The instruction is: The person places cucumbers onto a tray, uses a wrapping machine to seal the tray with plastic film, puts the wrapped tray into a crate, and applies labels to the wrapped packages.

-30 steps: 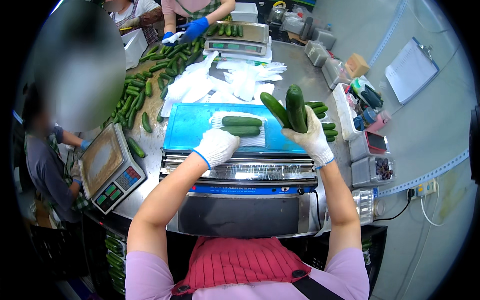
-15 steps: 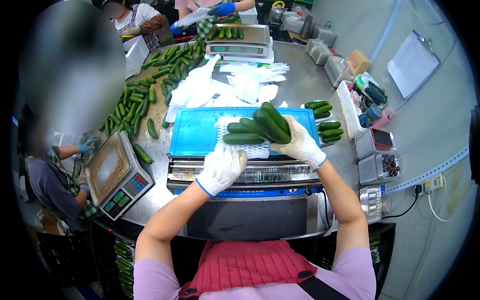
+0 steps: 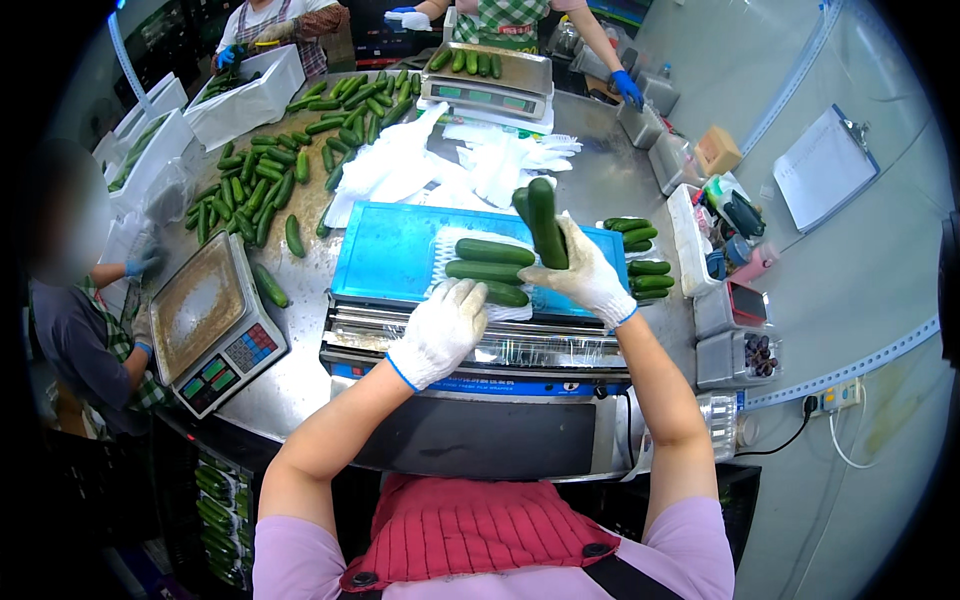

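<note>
My right hand, in a white knit glove, is closed round a pair of cucumbers that stand tilted up over the blue top of a film wrapping machine. Three more cucumbers lie side by side on a white foam net spread on that top. My left hand, gloved alike, is closed at the net's near left corner. Its fingertips touch or nearly touch the nearest lying cucumber; the net under them is mostly hidden.
Loose cucumbers cover the table's left. White foam nets lie behind the machine. One scale stands left, another at the back. Bundled cucumbers sit right, beside boxes. Co-workers stand left and at the far side.
My right hand has tipped its cucumbers more upright, and three now lie uncovered on the net. The left hand stays at the net's corner. A far co-worker's blue glove has reached out to the right.
</note>
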{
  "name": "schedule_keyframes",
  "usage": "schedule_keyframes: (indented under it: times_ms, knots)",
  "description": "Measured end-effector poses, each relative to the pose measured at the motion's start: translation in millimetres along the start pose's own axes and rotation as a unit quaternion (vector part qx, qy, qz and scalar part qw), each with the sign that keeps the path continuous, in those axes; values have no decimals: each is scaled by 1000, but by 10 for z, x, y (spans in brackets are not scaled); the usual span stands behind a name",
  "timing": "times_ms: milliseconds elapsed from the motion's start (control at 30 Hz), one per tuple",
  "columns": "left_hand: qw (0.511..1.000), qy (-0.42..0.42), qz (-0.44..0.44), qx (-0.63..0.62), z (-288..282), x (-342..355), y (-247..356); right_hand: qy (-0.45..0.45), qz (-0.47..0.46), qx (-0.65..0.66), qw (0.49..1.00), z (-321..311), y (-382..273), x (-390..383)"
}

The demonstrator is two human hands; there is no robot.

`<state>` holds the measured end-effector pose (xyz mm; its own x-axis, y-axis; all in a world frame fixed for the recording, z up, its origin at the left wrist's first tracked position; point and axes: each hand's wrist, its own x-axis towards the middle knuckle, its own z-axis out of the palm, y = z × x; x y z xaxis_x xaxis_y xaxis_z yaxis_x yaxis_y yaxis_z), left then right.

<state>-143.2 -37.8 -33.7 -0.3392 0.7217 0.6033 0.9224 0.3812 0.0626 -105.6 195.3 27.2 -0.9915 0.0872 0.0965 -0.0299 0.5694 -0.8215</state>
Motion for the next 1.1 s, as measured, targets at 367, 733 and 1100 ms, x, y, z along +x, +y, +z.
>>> schedule_keyframes:
  times_ms: [367, 733, 1100]
  knots:
    - [999, -29, 14, -42, -90, 43, -16, -136, -163, -290, 933, 211, -3, 295]
    - [885, -144, -365, -250, -262, 219, -569, -45, 30, 29, 998, -30, 303, 119]
    - [858, -165, -376, -309, -278, 365, -632, -17, 124, 265, 956, 93, 540, 155]
